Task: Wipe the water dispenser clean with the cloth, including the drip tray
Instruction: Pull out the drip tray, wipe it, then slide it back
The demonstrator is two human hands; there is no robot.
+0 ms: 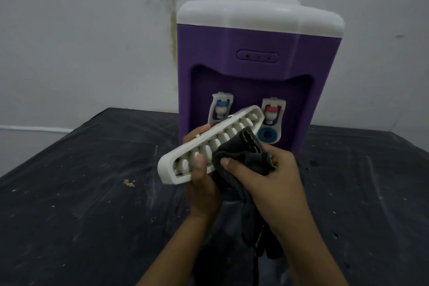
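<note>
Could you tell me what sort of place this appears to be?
Probably a plain utility or back room, though that is a guess: a purple water dispenser stands on a dusty black table against a bare, stained white wall.

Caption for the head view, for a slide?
Left hand holds the white drip tray while right hand presses a dark cloth into it, purple water dispenser behind.

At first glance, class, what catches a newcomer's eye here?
A purple water dispenser with a white top stands at the back of the dark speckled table. In front, the left hand holds its white slotted drip tray tilted while the right hand holds a dark grey cloth against it.
</note>
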